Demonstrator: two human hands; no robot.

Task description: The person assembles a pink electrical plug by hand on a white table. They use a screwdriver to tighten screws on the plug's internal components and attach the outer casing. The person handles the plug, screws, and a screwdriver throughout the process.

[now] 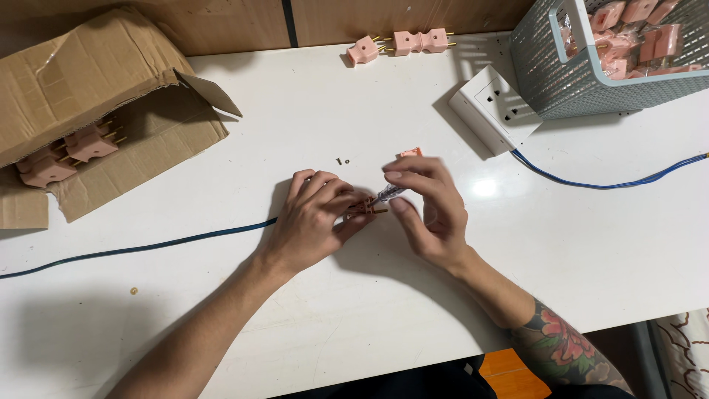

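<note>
At the centre of the frame the left hand (316, 222) pinches a small reddish-pink plastic plug part with brass prongs (364, 207) against the white tabletop (354, 310), fingers closed around it so that only its right end shows. Just to its right, the right hand (432, 214) is closed on a slim screwdriver with a clear handle (389, 194), held between thumb and fingertips, its tip angled down-left into the plug part; a bit of pink shows above the right fingers, too hidden to identify.

To do this well, I judge the driver should stay in line with the screw, with light downward pressure, while the left hand keeps the part flat and still so the tip does not slip out.

Just above the hands lie two tiny dark screws (342, 161), apart from the fingers. A thin blue cable (148, 245) runs from the left edge towards the left hand. Right of centre, higher up, a white wall-socket block (493, 103) sits with a blue lead (613, 183) trailing to the right edge. A grey-blue plastic mesh basket (561, 81) of pink plugs fills the upper right corner, three loose pink plugs (402, 44) lie at top centre, and an open brown cardboard box (88, 96) with more plugs occupies the upper left.
</note>
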